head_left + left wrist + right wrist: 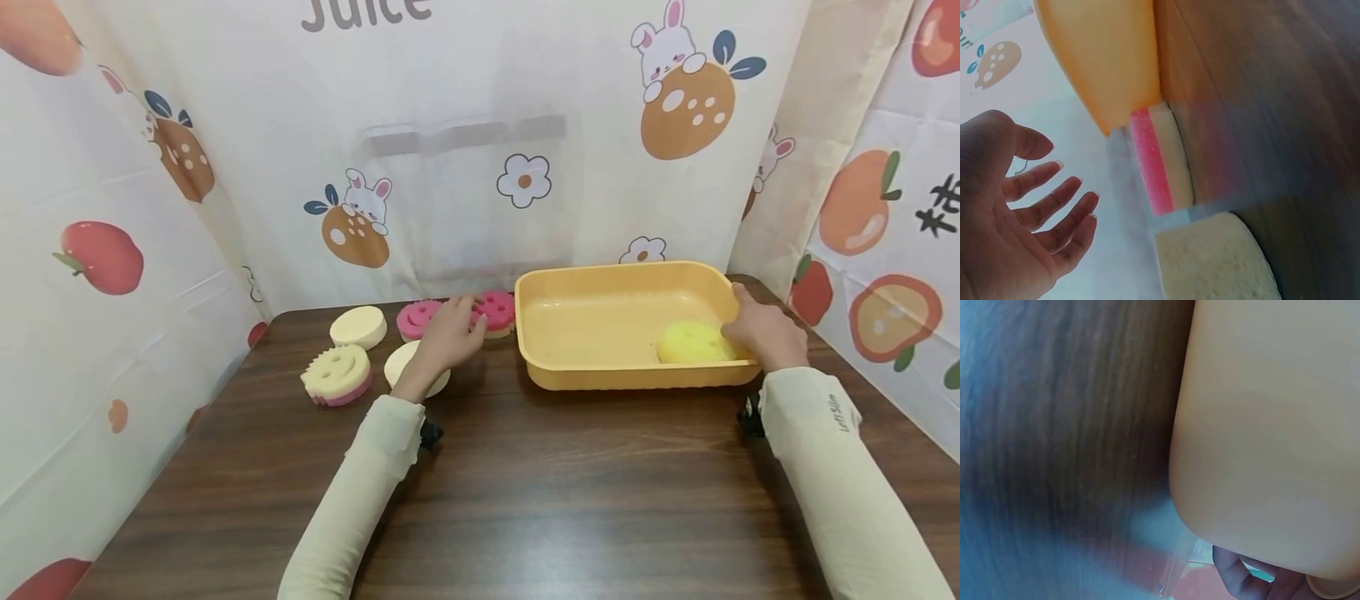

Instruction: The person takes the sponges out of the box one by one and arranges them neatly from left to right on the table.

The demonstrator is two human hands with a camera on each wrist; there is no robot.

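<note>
My left hand [452, 333] hovers over the pink smiley-face sponges, nearest to the right-hand sponge [501, 310]. Its fingers are loosely bent, with nothing between them; the left wrist view shows the hand apart from a pink-and-cream sponge [1161, 162]. On the right, my other hand [771, 332] grips the right end of a yellow plastic tub [630, 379]. Several of its fingers [1232, 575] show beyond the tub's wall in the right wrist view; the rest are hidden. A bright yellow sponge [693, 342] lies inside the tub, near that hand.
Another pink smiley sponge [416, 318] lies left of the left hand. Around it are a cream round sponge [358, 325], a cream smiley sponge [336, 371] with a pink layer, and another cream sponge [400, 360] partly behind the wrist. A printed curtain [450, 208] backs the wooden table [570, 483].
</note>
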